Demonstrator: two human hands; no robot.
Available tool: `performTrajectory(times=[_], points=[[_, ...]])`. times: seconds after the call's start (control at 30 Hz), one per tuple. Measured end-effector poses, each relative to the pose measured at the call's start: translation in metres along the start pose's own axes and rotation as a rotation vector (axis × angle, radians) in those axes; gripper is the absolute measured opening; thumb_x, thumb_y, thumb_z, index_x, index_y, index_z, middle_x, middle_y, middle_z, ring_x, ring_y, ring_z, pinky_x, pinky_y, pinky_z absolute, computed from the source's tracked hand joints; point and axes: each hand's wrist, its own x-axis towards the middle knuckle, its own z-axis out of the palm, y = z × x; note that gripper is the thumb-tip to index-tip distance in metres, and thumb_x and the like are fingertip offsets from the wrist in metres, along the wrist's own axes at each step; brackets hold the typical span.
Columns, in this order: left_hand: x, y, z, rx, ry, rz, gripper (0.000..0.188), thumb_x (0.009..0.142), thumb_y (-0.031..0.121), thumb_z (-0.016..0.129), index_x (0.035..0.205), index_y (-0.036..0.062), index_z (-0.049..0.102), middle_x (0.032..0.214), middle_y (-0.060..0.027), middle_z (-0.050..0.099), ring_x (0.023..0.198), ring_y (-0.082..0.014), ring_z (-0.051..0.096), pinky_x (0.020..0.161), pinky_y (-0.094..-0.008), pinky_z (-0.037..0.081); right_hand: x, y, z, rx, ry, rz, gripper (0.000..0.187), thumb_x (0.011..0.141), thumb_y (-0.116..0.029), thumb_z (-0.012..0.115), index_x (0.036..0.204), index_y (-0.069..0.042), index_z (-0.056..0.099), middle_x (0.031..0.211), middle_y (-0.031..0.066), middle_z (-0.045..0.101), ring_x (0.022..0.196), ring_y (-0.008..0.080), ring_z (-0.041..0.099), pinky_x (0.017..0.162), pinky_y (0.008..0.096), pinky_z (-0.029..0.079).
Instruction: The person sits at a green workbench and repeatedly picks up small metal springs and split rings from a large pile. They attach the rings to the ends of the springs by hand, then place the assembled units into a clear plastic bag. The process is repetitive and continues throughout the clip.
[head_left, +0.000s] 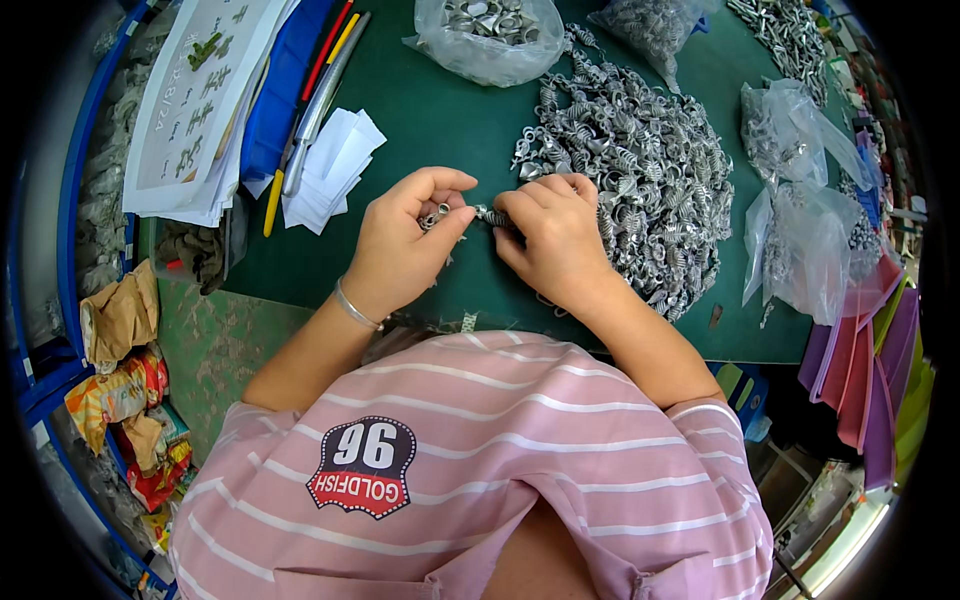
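My left hand is curled, thumb toward the fingers, around a few small silvery metal rings. Across a narrow gap, my right hand pinches a small dark-grey coiled metal piece. One end of that piece points toward my left fingertips; whether they touch it I cannot tell. Close beyond my right hand spreads a large pile of similar silvery coiled pieces. Both hands are just above the green tabletop, near its front edge.
Beyond my hands sits a clear bag of metal rings, with another filled bag beside it. Plastic bags lie at the right. White paper slips, a pair of tweezers and a blue tray are at the left.
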Motion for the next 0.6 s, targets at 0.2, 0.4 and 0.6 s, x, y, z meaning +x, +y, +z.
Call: performTrajectory(times=[0.2, 0.4, 0.6], points=[[0.002, -0.008, 0.005, 0.018, -0.022, 0.002, 0.032, 0.079, 0.008, 0.068, 0.109, 0.0009, 0.057, 0.083, -0.0026, 0.060, 0.072, -0.0069, 0.054, 0.063, -0.0203, 0.045, -0.005, 0.001, -0.017, 0.302, 0.121, 0.102, 0.015, 0.070, -0.006, 0.069, 0.084, -0.006, 0.063, 0.075, 0.0050, 0.060, 0.071, 0.0217, 0.058, 0.072, 0.0339, 0.042], [0.003, 0.000, 0.011, -0.011, -0.161, 0.022, 0.023, 0.078, 0.004, 0.068, 0.100, 0.0003, 0.061, 0.083, -0.0007, 0.060, 0.071, -0.0047, 0.052, 0.063, -0.0190, 0.044, -0.017, -0.003, -0.027, 0.746, 0.177, 0.343, 0.015, 0.075, -0.002, 0.069, 0.090, -0.001, 0.065, 0.080, 0.0076, 0.062, 0.069, 0.0144, 0.058, 0.061, 0.0243, 0.046], [0.002, 0.008, 0.016, -0.007, -0.120, 0.075, 0.016, 0.074, 0.009, 0.072, 0.087, 0.0007, 0.066, 0.076, -0.0040, 0.062, 0.061, -0.0090, 0.052, 0.056, -0.0221, 0.042, -0.026, 0.000, -0.031, 0.696, 0.215, 0.312, 0.016, 0.074, -0.002, 0.070, 0.089, 0.000, 0.065, 0.082, 0.0086, 0.063, 0.070, 0.0150, 0.059, 0.061, 0.0248, 0.047]])
